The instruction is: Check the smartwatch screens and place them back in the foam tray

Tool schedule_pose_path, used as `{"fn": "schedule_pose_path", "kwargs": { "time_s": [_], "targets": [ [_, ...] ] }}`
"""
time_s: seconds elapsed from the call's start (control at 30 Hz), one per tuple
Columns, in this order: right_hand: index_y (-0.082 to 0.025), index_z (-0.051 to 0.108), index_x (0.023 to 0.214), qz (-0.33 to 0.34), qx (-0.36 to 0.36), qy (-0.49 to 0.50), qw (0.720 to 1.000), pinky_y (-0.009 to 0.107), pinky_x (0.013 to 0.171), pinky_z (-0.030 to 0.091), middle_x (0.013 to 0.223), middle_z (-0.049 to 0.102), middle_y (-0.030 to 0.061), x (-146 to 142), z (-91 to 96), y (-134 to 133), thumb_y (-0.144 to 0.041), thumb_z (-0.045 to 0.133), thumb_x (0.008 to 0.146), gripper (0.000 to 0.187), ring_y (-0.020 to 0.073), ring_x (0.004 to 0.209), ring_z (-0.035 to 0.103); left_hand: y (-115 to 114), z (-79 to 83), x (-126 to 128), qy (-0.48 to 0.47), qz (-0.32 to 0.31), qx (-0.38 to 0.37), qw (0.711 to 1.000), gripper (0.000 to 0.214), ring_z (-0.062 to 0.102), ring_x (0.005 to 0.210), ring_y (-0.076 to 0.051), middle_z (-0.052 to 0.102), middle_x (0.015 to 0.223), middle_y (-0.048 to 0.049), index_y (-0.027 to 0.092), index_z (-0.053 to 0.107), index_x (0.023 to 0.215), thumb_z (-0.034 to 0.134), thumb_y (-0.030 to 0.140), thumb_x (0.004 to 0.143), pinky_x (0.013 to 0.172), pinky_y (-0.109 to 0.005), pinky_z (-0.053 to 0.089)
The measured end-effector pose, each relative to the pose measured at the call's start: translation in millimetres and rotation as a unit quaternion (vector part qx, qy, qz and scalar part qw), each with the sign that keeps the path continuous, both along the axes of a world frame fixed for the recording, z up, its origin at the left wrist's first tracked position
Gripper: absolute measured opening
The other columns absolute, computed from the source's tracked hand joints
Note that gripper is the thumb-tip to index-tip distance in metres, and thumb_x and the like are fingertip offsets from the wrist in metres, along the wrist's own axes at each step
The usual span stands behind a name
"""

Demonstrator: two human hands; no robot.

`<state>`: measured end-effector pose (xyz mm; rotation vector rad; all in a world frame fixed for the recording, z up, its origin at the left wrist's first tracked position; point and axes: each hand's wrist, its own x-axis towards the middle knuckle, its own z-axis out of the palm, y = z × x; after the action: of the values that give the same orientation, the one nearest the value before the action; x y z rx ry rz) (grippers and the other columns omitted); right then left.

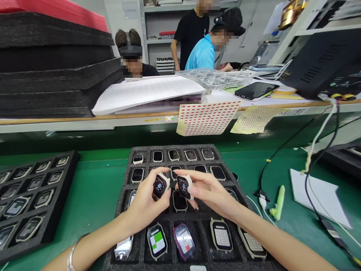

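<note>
The person seems to be handling two watches at once, judging by how both are being held up side by side with their screens lit; a look at the two faces is probably what is going on. Whatever follows is likely calling for a steady pinch on each casing, kept off the glass, and for care over the watches lying below.

The left hand (148, 201) is holding the left watch (160, 185), with its thumb and fingers closing narrowly around the casing. The right hand (208, 192) is holding the right watch (184, 186), its forefinger reaching over the top and its thumb pressing the near side. Both watches are tilting, standing near each other but not touching, and each is sitting at the fingertips rather than deep in the palm.

Under them, a black foam tray (170, 244) is resting on the green table (93, 188), its far side lying toward the table's back edge. A dark-faced watch (179, 200) is lying in the tray below the gap between the hands. Nearer the tray's front edge, a watch with a green-patched screen (157, 241) is lying just beside a purple-cased watch (184, 241). Toward the table's left side, a second tray (67, 180) is carrying more watches, well apart from the right hand.
</note>
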<state>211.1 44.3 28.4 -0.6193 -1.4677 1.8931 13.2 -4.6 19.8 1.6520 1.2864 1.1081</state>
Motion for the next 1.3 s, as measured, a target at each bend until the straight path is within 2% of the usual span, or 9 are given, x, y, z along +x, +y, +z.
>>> {"fn": "schedule_pose_path", "kwargs": {
  "time_s": [0.1, 0.27, 0.43, 0.63, 0.8, 0.9, 1.03, 1.17, 1.3],
  "targets": [
    [-0.015, 0.060, 0.123, 0.005, 0.002, -0.010, 1.000, 0.022, 0.047, 0.047, 0.075, 0.056, 0.0024, 1.0, -0.5, 0.1, -0.030, 0.069, 0.083, 0.044, 0.0100, 0.054, 0.052, -0.5, 0.3, -0.5, 0.017, -0.001, 0.016, 1.000, 0.039, 0.060, 0.086, -0.018, 0.062, 0.089, -0.0003, 0.022, 0.048, 0.116, 0.054, 0.012, 0.079, 0.077, -0.028, 0.047],
    [-0.015, 0.057, 0.126, 0.021, 0.008, -0.012, 1.000, 0.024, 0.049, 0.049, 0.075, 0.058, 0.0028, 2.3, -2.3, 0.3, -0.032, 0.069, 0.082, 0.049, 0.0103, 0.054, 0.053, -2.6, -1.1, -1.1, 0.006, 0.005, -0.005, 1.000, 0.044, 0.059, 0.076, -0.017, 0.061, 0.094, -0.0020, 0.024, 0.042, 0.125, 0.053, 0.019, 0.083, 0.064, -0.026, 0.048],
    [-0.014, 0.059, 0.124, 0.021, 0.013, -0.019, 1.000, 0.022, 0.047, 0.048, 0.072, 0.058, 0.0022, 2.4, -2.4, 0.3, -0.030, 0.068, 0.084, 0.044, 0.0089, 0.051, 0.050, -3.4, -0.1, -2.2, 0.026, 0.002, 0.020, 0.999, 0.040, 0.059, 0.088, -0.019, 0.062, 0.093, -0.0015, 0.023, 0.046, 0.118, 0.053, 0.013, 0.080, 0.077, -0.029, 0.047],
    [-0.015, 0.057, 0.126, 0.009, 0.015, -0.005, 1.000, 0.023, 0.047, 0.049, 0.073, 0.057, 0.0019, 3.0, 0.4, -0.1, -0.031, 0.069, 0.082, 0.049, 0.0099, 0.052, 0.052, -3.3, -0.7, -0.3, 0.004, 0.003, -0.001, 1.000, 0.044, 0.057, 0.072, -0.017, 0.059, 0.089, -0.0011, 0.025, 0.042, 0.126, 0.053, 0.019, 0.083, 0.058, -0.025, 0.046],
    [-0.016, 0.059, 0.125, 0.010, 0.019, -0.012, 1.000, 0.022, 0.047, 0.048, 0.074, 0.058, 0.0027, 4.0, 2.8, 0.5, -0.029, 0.068, 0.083, 0.045, 0.0096, 0.051, 0.051, -3.6, -0.3, -1.3, 0.032, 0.006, 0.017, 0.999, 0.041, 0.057, 0.076, -0.017, 0.061, 0.091, -0.0004, 0.024, 0.044, 0.119, 0.053, 0.013, 0.081, 0.064, -0.025, 0.045],
    [-0.018, 0.059, 0.126, 0.002, 0.022, -0.003, 1.000, 0.022, 0.047, 0.048, 0.075, 0.058, 0.0026, 4.2, 4.6, 0.3, -0.029, 0.068, 0.083, 0.045, 0.0097, 0.052, 0.052, -3.7, -0.1, -1.9, 0.021, 0.012, 0.016, 1.000, 0.043, 0.057, 0.073, -0.016, 0.060, 0.093, -0.0002, 0.025, 0.042, 0.124, 0.052, 0.016, 0.083, 0.061, -0.025, 0.045],
    [-0.016, 0.059, 0.126, -0.003, 0.018, -0.014, 1.000, 0.022, 0.046, 0.047, 0.075, 0.058, 0.0031, 4.8, 5.6, 0.2, -0.029, 0.068, 0.083, 0.046, 0.0097, 0.051, 0.050, -3.4, -0.6, -1.5, 0.032, 0.014, 0.022, 0.999, 0.039, 0.057, 0.076, -0.016, 0.060, 0.091, 0.0004, 0.024, 0.046, 0.117, 0.054, 0.014, 0.080, 0.065, -0.025, 0.044],
    [-0.016, 0.058, 0.127, -0.006, 0.016, -0.020, 1.000, 0.022, 0.045, 0.046, 0.076, 0.059, 0.0035, 5.2, 5.3, 0.8, -0.031, 0.070, 0.082, 0.049, 0.0099, 0.052, 0.050, -3.2, -0.4, -2.3, 0.023, 0.011, 0.018, 1.000, 0.041, 0.055, 0.071, -0.015, 0.058, 0.089, 0.0007, 0.025, 0.044, 0.121, 0.053, 0.016, 0.082, 0.058, -0.023, 0.043],
    [-0.016, 0.058, 0.127, -0.004, 0.015, -0.020, 1.000, 0.023, 0.046, 0.046, 0.075, 0.058, 0.0029, 5.2, 5.2, 1.0, -0.030, 0.068, 0.083, 0.047, 0.0100, 0.052, 0.049, -2.6, 0.3, -3.5, 0.033, 0.010, 0.027, 0.999, 0.038, 0.055, 0.073, -0.015, 0.058, 0.089, 0.0013, 0.025, 0.045, 0.116, 0.054, 0.014, 0.081, 0.062, -0.023, 0.043]
  ]
}}
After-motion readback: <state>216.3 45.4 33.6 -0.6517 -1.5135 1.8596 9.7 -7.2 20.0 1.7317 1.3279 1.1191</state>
